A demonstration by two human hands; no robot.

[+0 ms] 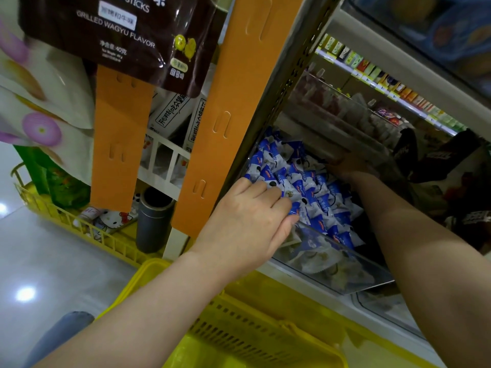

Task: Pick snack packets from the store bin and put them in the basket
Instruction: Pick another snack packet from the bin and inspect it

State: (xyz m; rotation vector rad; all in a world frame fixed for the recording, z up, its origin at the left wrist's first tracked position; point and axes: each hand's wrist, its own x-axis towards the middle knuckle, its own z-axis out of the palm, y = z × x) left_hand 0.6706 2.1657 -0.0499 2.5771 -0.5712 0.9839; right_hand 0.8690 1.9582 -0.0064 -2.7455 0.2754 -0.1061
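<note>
The task looks to be at the picking step, and I see no packet inside the basket (148, 269); only part of its yellow rim and mesh wall shows, so I cannot be sure what it already holds. The basket stands directly under the front edge of the bin (332, 264), a clear plastic box on the shelf (342, 298). The blue and white snack packets (316, 192) fill this bin in a thick heap. Both hands are in the bin, well apart. The left hand (252, 219) lies near the front left corner, its fingers bent down over the heap, and a packet seems pinched between fingers and thumb. The right hand (348, 166) is at the back edge in shadow, and I cannot tell whether it grips anything. Lifting out and dropping into the basket are not yet done.
</note>
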